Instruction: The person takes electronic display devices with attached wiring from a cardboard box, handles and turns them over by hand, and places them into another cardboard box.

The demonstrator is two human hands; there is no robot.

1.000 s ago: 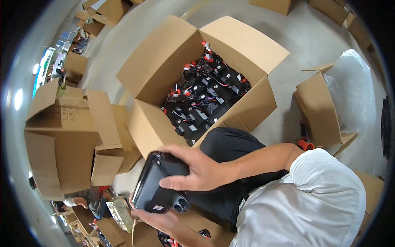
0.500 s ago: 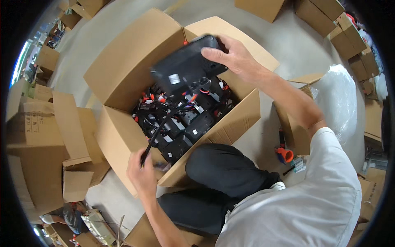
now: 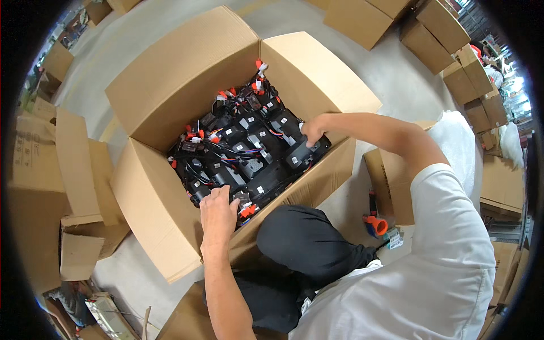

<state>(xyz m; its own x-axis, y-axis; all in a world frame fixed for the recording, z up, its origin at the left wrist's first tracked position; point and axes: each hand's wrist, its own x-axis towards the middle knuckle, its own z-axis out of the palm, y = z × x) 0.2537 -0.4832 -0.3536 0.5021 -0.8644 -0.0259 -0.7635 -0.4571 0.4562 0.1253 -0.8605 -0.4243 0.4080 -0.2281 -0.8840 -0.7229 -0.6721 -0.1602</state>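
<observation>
A large open cardboard box [image 3: 164, 209] in front of me holds several black plastic housings [image 3: 267, 184] with small white labels, thin cables and red and white connectors. At its right side my right hand [image 3: 317, 130] reaches in with curled fingers, closed on the upper edge of a black plastic housing [image 3: 297, 157]; some of its fingertips are hidden. My left hand [image 3: 220, 218] lies over the near left part of the box. Its fingers are stretched out and rest by the black housings and a bundle of red connectors [image 3: 248, 211], holding nothing.
An orange and blue tape dispenser [image 3: 377, 225] lies on the floor right of my knee. Beyond it stand a smaller cardboard box [image 3: 391, 187] and clear plastic wrap [image 3: 455, 147]. Opened cartons [image 3: 39, 198] crowd the left; more cartons [image 3: 360, 22] stand at the far right.
The black housing that my right hand held above the box is down among the others. My left hand has let go of the black cable and moved right, over the box's near edge.
</observation>
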